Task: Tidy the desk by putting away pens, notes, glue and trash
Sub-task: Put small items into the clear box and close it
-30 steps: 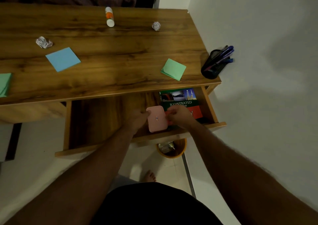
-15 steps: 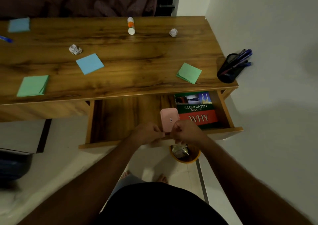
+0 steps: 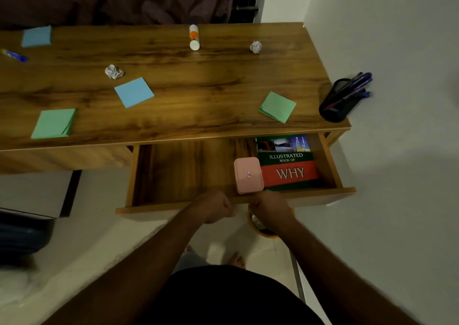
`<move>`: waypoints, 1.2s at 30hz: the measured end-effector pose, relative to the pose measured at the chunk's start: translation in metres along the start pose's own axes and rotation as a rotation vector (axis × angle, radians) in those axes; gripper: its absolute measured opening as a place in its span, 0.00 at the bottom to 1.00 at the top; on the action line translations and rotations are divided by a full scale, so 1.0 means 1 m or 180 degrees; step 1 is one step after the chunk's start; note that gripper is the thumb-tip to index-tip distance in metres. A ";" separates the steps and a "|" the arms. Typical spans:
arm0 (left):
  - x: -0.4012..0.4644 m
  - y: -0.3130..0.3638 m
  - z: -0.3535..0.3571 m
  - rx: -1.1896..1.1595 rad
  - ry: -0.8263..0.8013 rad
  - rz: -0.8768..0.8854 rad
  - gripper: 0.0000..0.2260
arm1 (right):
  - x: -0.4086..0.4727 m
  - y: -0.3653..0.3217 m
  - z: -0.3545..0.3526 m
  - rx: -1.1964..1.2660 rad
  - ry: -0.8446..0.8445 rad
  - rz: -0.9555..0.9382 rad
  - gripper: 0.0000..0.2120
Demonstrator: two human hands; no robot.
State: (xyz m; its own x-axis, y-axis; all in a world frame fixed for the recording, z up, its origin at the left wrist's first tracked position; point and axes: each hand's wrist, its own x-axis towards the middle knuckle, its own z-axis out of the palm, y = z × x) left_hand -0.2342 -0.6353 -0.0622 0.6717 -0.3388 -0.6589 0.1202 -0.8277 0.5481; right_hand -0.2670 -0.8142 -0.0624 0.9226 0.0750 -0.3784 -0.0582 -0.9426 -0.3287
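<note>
A blue pen [image 3: 15, 56] lies at the desk's [image 3: 198, 115] left edge, notes [image 3: 134, 92] and glue [image 3: 194, 37] mid-top, awaiting tidying. At the open drawer's [image 3: 173, 209] front edge, the left hand [image 3: 214, 206] is curled, seemingly holding nothing; the right hand [image 3: 269, 206] likewise, though what its fingers hold is hidden, beside a pink box [image 3: 248, 175].

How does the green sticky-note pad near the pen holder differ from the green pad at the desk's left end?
The right green pad lies turned like a diamond, one corner toward the open drawer; the left green pad sits nearly square to the desk edge. The right one is beside the black pen holder; the left one lies below and left of the blue note. Both are the same green, lie flat and are untouched.
</note>
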 end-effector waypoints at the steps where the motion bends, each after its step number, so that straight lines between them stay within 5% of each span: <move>1: 0.001 -0.001 0.000 -0.0005 0.0018 -0.0003 0.10 | 0.002 0.000 0.000 -0.0031 0.0035 -0.0017 0.11; 13: 0.021 0.017 -0.035 0.0099 0.0534 -0.0104 0.08 | 0.061 -0.005 -0.025 -0.0058 0.0016 -0.0134 0.11; 21: 0.041 0.042 -0.061 0.0574 0.0775 -0.0036 0.20 | 0.108 -0.005 -0.044 -0.0254 0.0173 -0.0368 0.11; 30: 0.071 0.039 -0.071 0.0300 0.0918 -0.0076 0.42 | 0.133 -0.003 -0.043 -0.0465 -0.0150 -0.0463 0.37; 36: 0.080 0.045 -0.075 0.0021 0.0814 -0.0200 0.33 | 0.143 0.003 -0.037 -0.0300 -0.0283 -0.0243 0.41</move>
State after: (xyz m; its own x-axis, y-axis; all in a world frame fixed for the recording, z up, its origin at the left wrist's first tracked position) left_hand -0.1206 -0.6663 -0.0513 0.8261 -0.1634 -0.5394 0.1631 -0.8468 0.5063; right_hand -0.1206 -0.8180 -0.0854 0.8853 0.1723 -0.4319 0.0509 -0.9591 -0.2784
